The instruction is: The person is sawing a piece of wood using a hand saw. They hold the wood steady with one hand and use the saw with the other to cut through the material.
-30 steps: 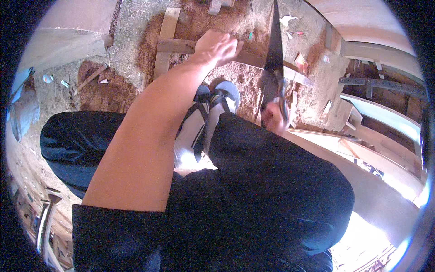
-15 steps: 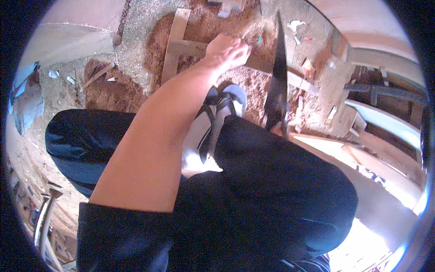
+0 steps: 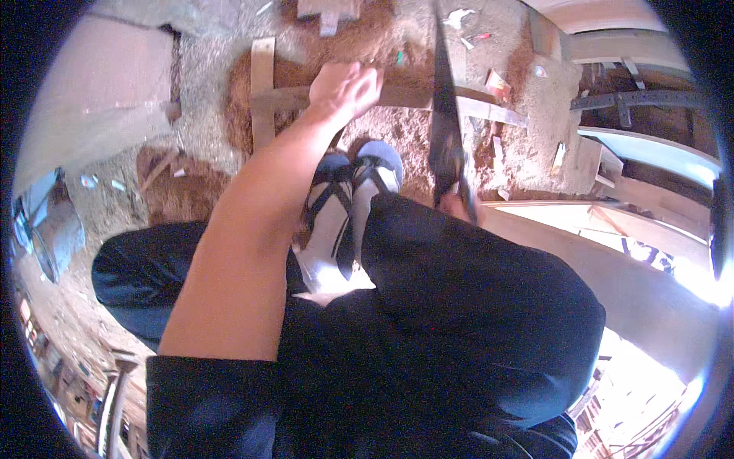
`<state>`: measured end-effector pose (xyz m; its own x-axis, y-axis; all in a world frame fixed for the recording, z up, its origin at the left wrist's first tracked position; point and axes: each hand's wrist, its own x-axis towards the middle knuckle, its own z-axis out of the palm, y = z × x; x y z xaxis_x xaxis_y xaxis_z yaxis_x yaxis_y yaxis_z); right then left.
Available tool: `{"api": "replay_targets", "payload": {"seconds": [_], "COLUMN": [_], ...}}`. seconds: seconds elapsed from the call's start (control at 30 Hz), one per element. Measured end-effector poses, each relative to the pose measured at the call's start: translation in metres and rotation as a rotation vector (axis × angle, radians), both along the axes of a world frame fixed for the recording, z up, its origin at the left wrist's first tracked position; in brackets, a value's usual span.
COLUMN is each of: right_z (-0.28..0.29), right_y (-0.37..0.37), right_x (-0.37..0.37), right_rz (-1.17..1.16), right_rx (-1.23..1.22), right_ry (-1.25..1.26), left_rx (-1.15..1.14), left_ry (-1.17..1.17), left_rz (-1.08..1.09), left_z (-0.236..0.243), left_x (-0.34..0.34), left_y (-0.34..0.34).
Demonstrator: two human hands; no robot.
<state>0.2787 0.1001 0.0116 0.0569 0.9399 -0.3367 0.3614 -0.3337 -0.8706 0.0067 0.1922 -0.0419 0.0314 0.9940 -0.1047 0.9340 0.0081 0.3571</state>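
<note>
My right hand (image 3: 456, 206), partly hidden beside my knee, is closed round the handle of a handsaw. The long dark blade of the handsaw (image 3: 445, 115) points away from me and crosses over a wooden board (image 3: 413, 97) lying sideways on the ground. To the left of the blade, my left hand (image 3: 345, 90) has its fingers curled down on that board. Exactly how the fingertips grip is blurred. Another piece of wood (image 3: 262, 84) lies lengthwise at the board's left end. My sandalled feet (image 3: 367, 172) are close to the board's near side.
Reddish sawdust (image 3: 183, 172) covers patches of the dirt floor. A wood offcut (image 3: 329, 11) lies at the far side. Pale panels (image 3: 115, 76) stand at the left, and timber pieces (image 3: 612, 218) are at the right. Blue plastic (image 3: 53, 226) sits at the far left.
The handsaw has moved farther from me across the board, its blade more upright in view. My left hand stays on the board while the whole view has shifted.
</note>
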Motion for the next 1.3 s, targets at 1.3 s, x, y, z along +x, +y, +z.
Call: {"api": "replay_targets", "payload": {"seconds": [1.3], "right_z": [0.032], "right_y": [-0.062], "right_x": [0.007], "right_rz": [-0.121], "right_rx": [0.060], "right_ry": [0.122], "left_rx": [-0.113], "left_ry": [0.194], "left_rz": [0.054], "left_z": [0.021], "left_x": [0.032], "left_y": [0.016]}}
